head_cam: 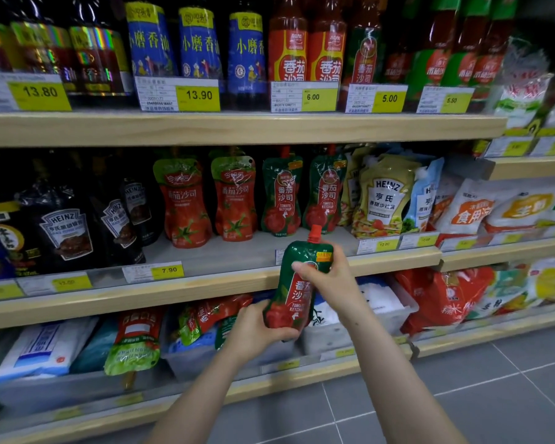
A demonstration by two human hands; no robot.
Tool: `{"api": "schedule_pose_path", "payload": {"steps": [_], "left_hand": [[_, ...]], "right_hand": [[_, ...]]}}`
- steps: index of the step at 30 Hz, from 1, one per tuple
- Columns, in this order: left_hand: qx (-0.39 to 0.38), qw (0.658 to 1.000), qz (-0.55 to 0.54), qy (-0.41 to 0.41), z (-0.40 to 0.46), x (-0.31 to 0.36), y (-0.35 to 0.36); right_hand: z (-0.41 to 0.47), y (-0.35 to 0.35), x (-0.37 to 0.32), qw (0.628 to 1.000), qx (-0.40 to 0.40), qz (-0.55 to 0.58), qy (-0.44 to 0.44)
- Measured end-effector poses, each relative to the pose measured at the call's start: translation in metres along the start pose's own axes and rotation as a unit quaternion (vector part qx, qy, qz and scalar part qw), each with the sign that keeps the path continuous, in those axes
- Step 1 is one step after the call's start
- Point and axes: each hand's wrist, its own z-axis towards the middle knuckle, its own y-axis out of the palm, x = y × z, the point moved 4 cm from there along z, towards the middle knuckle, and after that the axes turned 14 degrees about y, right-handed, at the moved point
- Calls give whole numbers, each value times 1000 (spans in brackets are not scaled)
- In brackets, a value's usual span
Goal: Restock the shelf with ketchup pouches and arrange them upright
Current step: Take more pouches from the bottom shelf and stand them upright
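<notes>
A green and red ketchup pouch (297,283) with a red cap is held upright in front of the middle shelf (205,293). My left hand (257,331) grips its bottom from below. My right hand (327,277) grips its upper part, thumb across the front. On the middle shelf behind it stand two matching green pouches (282,193) and, to their left, two red pouches with green tops (183,203), all upright. More ketchup pouches (212,318) lie flat in a bin on the lower shelf.
Dark Heinz pouches (68,229) fill the middle shelf's left, yellow Heinz salad pouches (382,197) its right. Bottles (289,43) line the top shelf. White bags (42,347) and a clear bin (334,334) sit on the lower shelf. Grey tiled floor (462,395) lies below.
</notes>
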Motion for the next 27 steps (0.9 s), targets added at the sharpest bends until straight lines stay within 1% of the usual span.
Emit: {"api": "schedule_pose_path", "payload": {"steps": [3, 6, 7, 10, 11, 12, 13, 14, 15, 16, 17, 19, 21, 23, 27], "left_hand": [[47, 999, -7, 0, 7, 7, 4], [60, 998, -19, 17, 15, 20, 11], [60, 998, -10, 24, 16, 25, 12], [57, 996, 40, 61, 19, 40, 5], [68, 992, 69, 81, 19, 45, -2], [98, 981, 116, 120, 19, 51, -13], [145, 956, 182, 180, 21, 56, -25], [192, 912, 264, 248, 22, 62, -38], [227, 864, 338, 297, 24, 64, -49], [238, 830, 394, 316, 28, 63, -60], [231, 814, 436, 308, 33, 59, -69], [193, 812, 491, 249, 39, 42, -83], [159, 810, 527, 203, 37, 24, -89], [143, 799, 552, 191, 34, 13, -90], [148, 783, 574, 189, 37, 5, -90]], "right_hand": [[-8, 7, 23, 999, 43, -24, 19], [-10, 11, 33, 988, 113, -98, 28], [-10, 9, 34, 985, 133, -105, 28], [-10, -2, 26, 988, 143, -65, 3], [-10, -9, 21, 988, 144, -49, -10], [-9, -16, 15, 989, 143, -37, -23], [-7, -24, 7, 989, 141, -27, -42], [-5, -31, -4, 988, 138, -23, -67], [-3, -38, -16, 985, 137, -29, -98], [1, -44, -28, 981, 141, -41, -129], [5, -49, -41, 975, 148, -57, -154], [17, -53, -58, 963, 175, -96, -180], [33, -54, -65, 955, 193, -125, -186], [51, -55, -62, 954, 198, -149, -171], [77, -55, -48, 944, 211, -221, -128]]}}
